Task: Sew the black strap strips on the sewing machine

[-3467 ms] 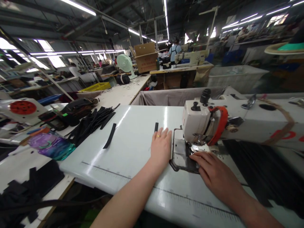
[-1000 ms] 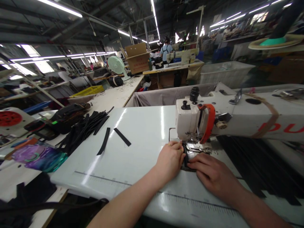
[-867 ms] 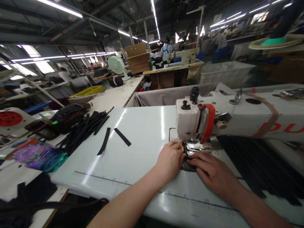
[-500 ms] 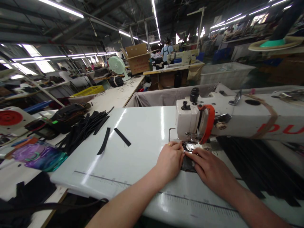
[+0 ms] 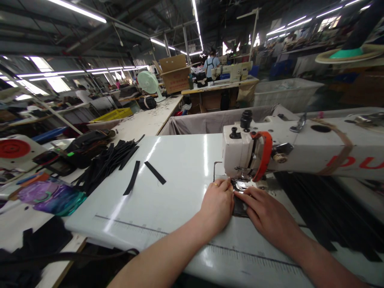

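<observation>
A white sewing machine [image 5: 237,154] with an orange guard stands at the right on a pale table [image 5: 180,160]. Just below its needle area, my left hand [image 5: 217,202] has its fingers bent together on a dark piece [image 5: 240,210]. My right hand [image 5: 265,210] lies on the right side of that piece, its fingers reaching toward the left fingertips. What the left fingertips pinch is too small to make out. Two short black strips [image 5: 131,178] [image 5: 155,173] lie apart on the table, left of my hands.
Black strips [image 5: 109,162] are heaped at the table's left edge, near a shiny purple pouch [image 5: 51,196]. Long black strips [image 5: 324,208] lie under the machine arm. A printed ruler runs along the near edge. Farther back are a fan [image 5: 148,83], a cardboard box [image 5: 177,76] and a person [image 5: 211,64].
My left hand has shifted very slightly, its wrist a little to the right. Both hands stay by the needle area, and the view has moved slightly.
</observation>
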`<state>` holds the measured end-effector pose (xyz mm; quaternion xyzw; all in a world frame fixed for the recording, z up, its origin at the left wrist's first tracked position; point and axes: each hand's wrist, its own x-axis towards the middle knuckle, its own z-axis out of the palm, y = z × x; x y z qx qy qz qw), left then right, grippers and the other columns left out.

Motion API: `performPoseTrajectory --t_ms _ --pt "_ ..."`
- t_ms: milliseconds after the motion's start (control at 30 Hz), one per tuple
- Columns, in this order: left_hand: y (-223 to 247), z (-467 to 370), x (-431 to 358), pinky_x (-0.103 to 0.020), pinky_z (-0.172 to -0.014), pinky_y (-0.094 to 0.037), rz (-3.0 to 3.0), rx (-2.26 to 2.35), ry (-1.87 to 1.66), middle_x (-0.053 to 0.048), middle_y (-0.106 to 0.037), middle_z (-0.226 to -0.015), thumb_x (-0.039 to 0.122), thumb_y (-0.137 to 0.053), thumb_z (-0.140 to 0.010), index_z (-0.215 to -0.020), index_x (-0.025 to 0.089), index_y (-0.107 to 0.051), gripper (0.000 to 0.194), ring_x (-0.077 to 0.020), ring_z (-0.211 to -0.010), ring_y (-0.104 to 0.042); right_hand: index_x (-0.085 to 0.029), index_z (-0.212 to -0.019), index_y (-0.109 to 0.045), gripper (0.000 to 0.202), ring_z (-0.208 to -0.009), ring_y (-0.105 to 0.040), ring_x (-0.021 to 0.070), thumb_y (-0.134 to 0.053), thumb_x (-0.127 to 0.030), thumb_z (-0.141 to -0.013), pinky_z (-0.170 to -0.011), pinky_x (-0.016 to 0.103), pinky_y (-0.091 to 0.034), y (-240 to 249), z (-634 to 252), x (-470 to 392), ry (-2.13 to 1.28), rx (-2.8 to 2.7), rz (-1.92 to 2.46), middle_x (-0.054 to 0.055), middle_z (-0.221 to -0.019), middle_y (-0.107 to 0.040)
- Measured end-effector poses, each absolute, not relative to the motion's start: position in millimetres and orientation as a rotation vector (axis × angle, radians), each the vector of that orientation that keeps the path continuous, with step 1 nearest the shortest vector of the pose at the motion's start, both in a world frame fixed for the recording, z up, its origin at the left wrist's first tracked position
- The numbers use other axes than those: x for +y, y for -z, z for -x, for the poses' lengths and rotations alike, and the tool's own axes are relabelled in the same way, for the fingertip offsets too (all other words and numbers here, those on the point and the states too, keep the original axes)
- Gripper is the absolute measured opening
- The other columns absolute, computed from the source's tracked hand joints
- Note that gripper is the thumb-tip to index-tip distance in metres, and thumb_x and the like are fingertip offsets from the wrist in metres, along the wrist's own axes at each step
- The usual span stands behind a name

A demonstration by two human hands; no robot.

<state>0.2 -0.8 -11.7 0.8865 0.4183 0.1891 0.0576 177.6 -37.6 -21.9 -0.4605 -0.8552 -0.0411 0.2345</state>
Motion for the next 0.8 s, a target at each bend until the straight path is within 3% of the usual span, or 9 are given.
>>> performPoseTrajectory --t_ms 167,567,800 --pt "7.5 0.5 0.7 -0.043 -0.096 -0.051 -2.727 1.261 -0.523 -0.014 -0.063 -0.122 0.017 -0.047 -0.093 -0.115 0.007 -0.061 0.028 -0.0272 -0.114 -0.054 -0.016 -0.118 -0.06 0.039 -0.09 -0.061 0.0249 -0.043 -0.005 -0.085 -0.078 0.042 -0.055 22.6 -177.4 -37.6 0.095 -2.336 1.249 0.01 -0.098 -0.062" --pt "-2.5 -3.5 11.4 -0.038 -0.094 -0.049 -2.867 1.17 -0.415 -0.013 -0.069 -0.095 0.012 -0.047 -0.091 -0.088 0.008 -0.068 0.022 -0.0242 -0.096 -0.06 -0.012 -0.116 -0.062 0.038 -0.093 -0.062 0.0256 -0.043 -0.006 -0.084 -0.08 0.043 -0.056 21.9 -174.9 -39.2 0.16 -2.325 1.274 0.012 -0.1 -0.064" --pt "-2.7 -4.0 7.9 -0.037 -0.092 -0.049 -2.859 1.177 -0.448 -0.014 -0.069 -0.093 0.009 -0.047 -0.089 -0.088 0.008 -0.069 0.022 -0.025 -0.095 -0.061 -0.013 -0.114 -0.063 0.037 -0.092 -0.063 0.0247 -0.042 -0.006 -0.084 -0.08 0.042 -0.056 19.5 -174.2 -39.8 0.158 -2.317 1.282 0.011 -0.099 -0.065"
